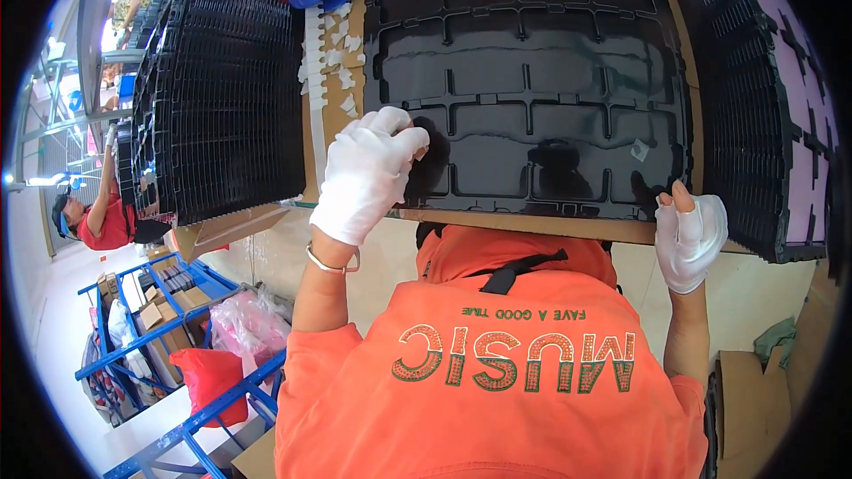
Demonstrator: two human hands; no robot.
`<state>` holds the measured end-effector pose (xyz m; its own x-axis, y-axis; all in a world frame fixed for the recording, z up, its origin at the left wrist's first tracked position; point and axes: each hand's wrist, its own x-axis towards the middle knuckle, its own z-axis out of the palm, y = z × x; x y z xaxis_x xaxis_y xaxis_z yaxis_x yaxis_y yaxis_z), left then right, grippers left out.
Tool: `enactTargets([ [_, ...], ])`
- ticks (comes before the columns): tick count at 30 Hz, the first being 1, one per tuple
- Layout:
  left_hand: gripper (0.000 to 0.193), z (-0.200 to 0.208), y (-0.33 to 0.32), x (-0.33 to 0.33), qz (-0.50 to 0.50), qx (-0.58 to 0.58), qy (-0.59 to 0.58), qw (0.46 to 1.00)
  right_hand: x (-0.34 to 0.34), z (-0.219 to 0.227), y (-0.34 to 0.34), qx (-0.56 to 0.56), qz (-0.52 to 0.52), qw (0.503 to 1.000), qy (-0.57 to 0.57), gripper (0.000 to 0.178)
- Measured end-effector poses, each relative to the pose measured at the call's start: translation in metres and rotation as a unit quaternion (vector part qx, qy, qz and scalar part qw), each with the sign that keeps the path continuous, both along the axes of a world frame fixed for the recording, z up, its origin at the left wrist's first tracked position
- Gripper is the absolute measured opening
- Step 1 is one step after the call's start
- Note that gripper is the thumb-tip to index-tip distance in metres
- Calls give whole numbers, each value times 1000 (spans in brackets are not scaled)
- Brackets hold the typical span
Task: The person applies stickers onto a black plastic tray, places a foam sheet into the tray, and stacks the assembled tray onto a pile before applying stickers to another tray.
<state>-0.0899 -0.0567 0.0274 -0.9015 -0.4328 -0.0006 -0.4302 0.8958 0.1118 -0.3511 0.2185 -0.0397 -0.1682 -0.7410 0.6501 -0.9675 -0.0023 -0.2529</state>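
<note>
My left hand, in a white cotton glove, rests on the near-left corner of the glossy black moulded plastic tray lying flat on the brown cardboard-topped counter in front of me. Its fingers are curled down on the tray's surface at about eight o'clock of the tray; I cannot tell whether they pinch anything. My right hand, also gloved, has its fingers closed loosely on the tray's near edge at four o'clock, thumb tip bare. To do this well, I judge I should keep both corners pressed evenly so the thin tray stays flat and doesn't flex. Ribbed stacks of black trays stand at nine o'clock, another stack at three. Small white labels lie scattered between.
</note>
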Motion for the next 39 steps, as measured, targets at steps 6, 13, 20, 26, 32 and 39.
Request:
enactTargets([
  [6,26,-9,-1,6,-24,-38,10,999,1,0,-1,8,-13,1000,0,69],
  [13,29,-13,-8,8,-36,1,64,997,2,1,1,26,-17,1000,2,66],
  [20,26,-15,1,14,-51,-50,59,996,1,0,-2,24,-15,1000,-4,65],
  [26,10,-2,-2,31,75,-12,208,975,-1,0,-5,27,-16,999,-4,64],
  [32,16,-2,-75,-35,191,148,332,912,-1,2,-1,35,-19,999,-10,64],
  [39,19,-20,-155,-121,116,45,64,990,2,-2,2,10,-23,999,-20,67],
])
